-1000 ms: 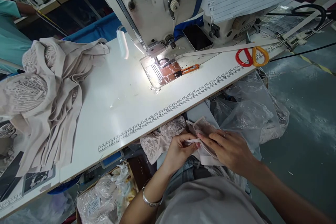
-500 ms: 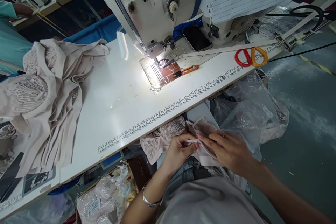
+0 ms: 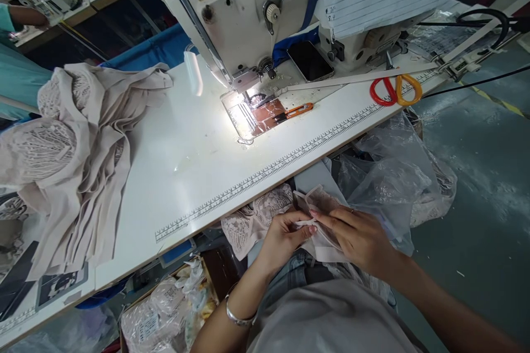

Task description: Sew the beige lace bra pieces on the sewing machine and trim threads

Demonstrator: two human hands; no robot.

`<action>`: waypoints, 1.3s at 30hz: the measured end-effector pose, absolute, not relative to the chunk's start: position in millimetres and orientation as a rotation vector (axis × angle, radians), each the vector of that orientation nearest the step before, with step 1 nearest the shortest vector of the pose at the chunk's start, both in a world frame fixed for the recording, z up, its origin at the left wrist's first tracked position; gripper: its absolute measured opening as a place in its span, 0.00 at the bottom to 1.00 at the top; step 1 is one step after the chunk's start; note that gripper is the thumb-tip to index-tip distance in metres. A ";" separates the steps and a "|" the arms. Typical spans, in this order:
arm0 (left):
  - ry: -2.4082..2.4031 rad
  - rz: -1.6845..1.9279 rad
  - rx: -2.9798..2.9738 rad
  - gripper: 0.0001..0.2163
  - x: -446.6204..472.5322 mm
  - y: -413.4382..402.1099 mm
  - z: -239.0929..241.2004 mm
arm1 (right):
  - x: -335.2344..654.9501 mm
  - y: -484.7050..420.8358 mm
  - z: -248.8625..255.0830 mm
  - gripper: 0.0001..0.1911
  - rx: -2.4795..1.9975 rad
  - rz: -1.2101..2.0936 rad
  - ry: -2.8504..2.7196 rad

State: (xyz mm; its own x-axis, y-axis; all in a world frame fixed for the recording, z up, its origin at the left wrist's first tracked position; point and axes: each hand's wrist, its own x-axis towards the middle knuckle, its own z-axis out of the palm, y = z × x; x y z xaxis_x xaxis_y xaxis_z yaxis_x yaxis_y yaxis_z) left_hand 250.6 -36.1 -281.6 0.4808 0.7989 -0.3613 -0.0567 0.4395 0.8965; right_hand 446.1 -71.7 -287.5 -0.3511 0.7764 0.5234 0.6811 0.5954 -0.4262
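A beige lace bra (image 3: 273,204) lies across my lap below the table's front edge. My left hand (image 3: 285,240) pinches a narrow edge of it between thumb and fingers. Close against it, my right hand (image 3: 356,237) grips the same bra, fingertips meeting the left ones at the fabric. The exact spot between the fingertips is partly hidden. In front of me stands a sewing machine (image 3: 244,16) with its needle area lit. Thread snips with an orange handle (image 3: 300,110) rest beside the needle plate.
Several beige bras (image 3: 83,160) are piled on the table's left. A phone (image 3: 310,60), red-and-yellow scissors (image 3: 396,90) and a printed ruler strip (image 3: 265,176) are on the table. Below stands a box of bagged goods (image 3: 155,317). Another person's arm (image 3: 28,15) shows at upper left.
My hands and the bra stay almost still, with only a slight shift of the right fingers. The other person's arm at upper left has moved a little.
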 end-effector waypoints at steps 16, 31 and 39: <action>0.924 0.663 0.980 0.20 256.6 -38.8 -275.3 | 443.3 -67.3 -287.1 0.15 -1.138 0.386 -1.951; 0.989 0.635 0.946 0.22 256.5 -37.5 -272.3 | 442.9 -71.3 -283.4 0.08 -1.190 -0.152 -2.193; 0.920 0.671 0.899 0.17 255.8 -38.3 -273.4 | 439.9 -69.6 -283.1 0.08 -1.180 -0.106 -2.150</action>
